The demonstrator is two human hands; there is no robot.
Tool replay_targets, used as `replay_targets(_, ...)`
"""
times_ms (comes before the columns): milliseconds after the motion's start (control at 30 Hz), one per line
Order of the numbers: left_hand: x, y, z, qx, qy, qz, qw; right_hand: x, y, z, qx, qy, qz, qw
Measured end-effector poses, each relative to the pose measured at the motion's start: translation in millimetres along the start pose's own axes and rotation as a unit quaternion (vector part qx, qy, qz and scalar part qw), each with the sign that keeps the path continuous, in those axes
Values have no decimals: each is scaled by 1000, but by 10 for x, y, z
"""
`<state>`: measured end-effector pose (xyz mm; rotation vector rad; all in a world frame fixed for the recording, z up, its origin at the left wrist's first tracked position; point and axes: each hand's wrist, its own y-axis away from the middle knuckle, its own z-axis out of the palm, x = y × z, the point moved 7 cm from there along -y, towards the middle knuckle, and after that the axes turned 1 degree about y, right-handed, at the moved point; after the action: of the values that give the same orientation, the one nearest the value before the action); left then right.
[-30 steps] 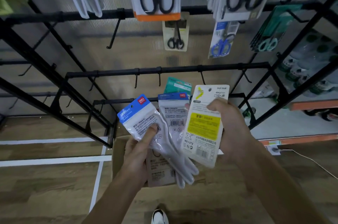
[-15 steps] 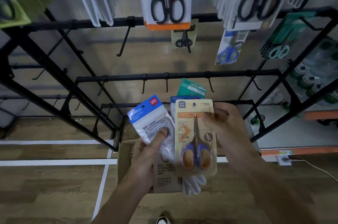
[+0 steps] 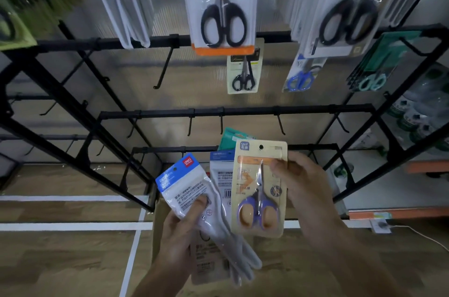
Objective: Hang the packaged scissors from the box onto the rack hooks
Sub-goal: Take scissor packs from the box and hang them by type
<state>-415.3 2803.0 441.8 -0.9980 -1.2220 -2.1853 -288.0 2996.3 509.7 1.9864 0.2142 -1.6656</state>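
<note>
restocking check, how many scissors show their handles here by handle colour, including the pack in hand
black: 3, large centre pair, large right pair, small pair below
blue pair: 1
teal pair: 1
purple and orange pair: 1, held by the right hand
total: 6, leaving out a cut-off dark loop at the left edge

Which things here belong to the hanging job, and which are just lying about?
Job: purple-handled scissors pack in the right hand; fanned packs in the left hand; cardboard box below; bare hooks on the middle rail.
Lying about: bottles at far right; floor socket and its white cable; white floor tape.
</note>
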Motion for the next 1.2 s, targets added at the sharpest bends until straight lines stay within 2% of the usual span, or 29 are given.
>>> replay_targets(133,3,-33,-177,2,1,14,1000,-285,12,323,-23,-24,-56,998)
replay_targets(300,26,-122,-448,-3,-29,20,999,-619,-85,1114,-80,-40,-91,992)
replay_targets(433,71,-256,-705,16,-30,2,999,-845,-251,1662,-70,-47,-113,990)
replay_targets(533,184,-346,-889,35,-53,34,997,-932,-330,1903,-51,-41,-114,991)
replay_targets(733,424,-534,-963,4,-91,30,995,-832,-396,2012,7,-7,-93,996)
replay_targets(900,398,-674,-1073,-7,-105,5,994,-822,-439,2036,26,-25,-94,995)
replay_targets(1033,379,-778,-1067,-23,-97,16,995,-842,-441,2013,39,-37,-97,994)
replay_targets(1200,396,-876,-1098,-25,-111,7,994,-900,-445,1972,45,-5,-132,990)
